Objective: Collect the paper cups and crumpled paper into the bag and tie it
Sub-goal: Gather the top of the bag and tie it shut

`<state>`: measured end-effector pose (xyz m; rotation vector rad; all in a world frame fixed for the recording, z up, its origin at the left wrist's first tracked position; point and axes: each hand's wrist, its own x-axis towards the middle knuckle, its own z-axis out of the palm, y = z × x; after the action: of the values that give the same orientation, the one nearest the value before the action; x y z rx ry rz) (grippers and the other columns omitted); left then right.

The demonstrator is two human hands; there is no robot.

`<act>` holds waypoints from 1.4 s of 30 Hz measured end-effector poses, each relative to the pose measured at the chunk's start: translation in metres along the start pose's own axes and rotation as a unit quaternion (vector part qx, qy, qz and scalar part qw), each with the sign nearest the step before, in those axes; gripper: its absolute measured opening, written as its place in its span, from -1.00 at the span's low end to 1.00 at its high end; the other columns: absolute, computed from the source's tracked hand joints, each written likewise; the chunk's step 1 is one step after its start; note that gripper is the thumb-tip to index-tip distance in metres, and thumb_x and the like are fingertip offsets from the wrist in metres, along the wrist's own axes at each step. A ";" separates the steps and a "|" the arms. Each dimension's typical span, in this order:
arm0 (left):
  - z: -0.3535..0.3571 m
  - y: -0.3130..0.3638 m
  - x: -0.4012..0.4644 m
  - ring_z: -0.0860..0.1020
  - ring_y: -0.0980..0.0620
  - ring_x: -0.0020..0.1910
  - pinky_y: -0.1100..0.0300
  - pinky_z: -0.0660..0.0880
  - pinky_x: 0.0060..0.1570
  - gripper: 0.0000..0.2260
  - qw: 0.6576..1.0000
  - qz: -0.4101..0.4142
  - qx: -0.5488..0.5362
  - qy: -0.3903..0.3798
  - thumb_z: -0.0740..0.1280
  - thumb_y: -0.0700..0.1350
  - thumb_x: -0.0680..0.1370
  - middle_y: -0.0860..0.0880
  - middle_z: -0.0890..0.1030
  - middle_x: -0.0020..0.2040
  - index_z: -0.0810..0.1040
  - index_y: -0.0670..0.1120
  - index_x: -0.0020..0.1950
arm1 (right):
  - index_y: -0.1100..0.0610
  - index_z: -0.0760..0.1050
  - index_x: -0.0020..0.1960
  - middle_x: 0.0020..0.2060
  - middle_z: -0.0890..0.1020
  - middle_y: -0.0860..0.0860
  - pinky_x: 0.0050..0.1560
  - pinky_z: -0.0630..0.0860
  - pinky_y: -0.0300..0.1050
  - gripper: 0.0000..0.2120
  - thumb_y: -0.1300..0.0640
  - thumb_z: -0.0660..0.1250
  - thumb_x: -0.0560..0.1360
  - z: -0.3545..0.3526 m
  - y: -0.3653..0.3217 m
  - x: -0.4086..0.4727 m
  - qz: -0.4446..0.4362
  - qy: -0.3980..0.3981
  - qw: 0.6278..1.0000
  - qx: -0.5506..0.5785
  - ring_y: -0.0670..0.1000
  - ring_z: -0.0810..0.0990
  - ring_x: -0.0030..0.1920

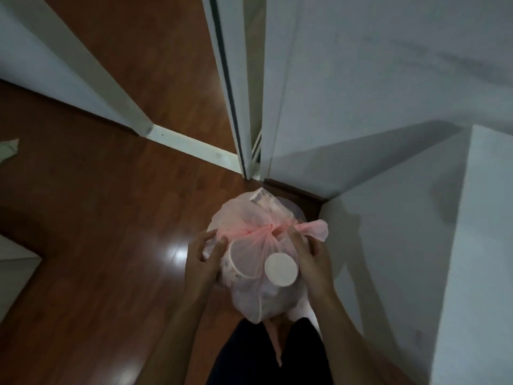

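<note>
Left hand (204,258): fingers curled, pressed against the left flank of the pink plastic bag (258,262), thumb and forefinger closing on the film near the gathered neck. Right hand (308,254): fingers bent round the right flank; whether they pinch the loose tail cannot be told. Knot (273,227) sits drawn at the top, one tail (313,227) splayed to the right. Two paper cups (280,269) show through the film, one base-up. The bag is held above the wooden floor (97,218), by a wall corner. Risk: thin film stretched over cup rims may tear if the tails are pulled harder; a single hitch may slip. A scrap (9,150) lies on the floor far left, possibly uncollected paper.
</note>
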<state>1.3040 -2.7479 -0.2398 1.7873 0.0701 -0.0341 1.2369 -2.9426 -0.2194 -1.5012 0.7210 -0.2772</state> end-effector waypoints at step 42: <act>-0.328 -0.305 0.305 0.46 -0.13 0.36 0.11 0.39 0.28 -0.54 0.879 -0.235 0.377 -0.177 0.32 0.04 0.58 -0.18 0.50 0.36 0.45 -0.18 0.39 | 0.04 0.01 0.59 0.48 0.31 0.12 0.29 0.39 -0.03 -0.31 0.06 0.27 0.56 0.584 0.200 0.087 0.008 -0.318 0.806 -0.499 0.17 0.42 0.37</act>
<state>1.5834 -2.3536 -0.4845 2.4679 0.2526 -0.8386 1.5944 -2.5059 -0.4856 -2.3922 0.2989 0.7329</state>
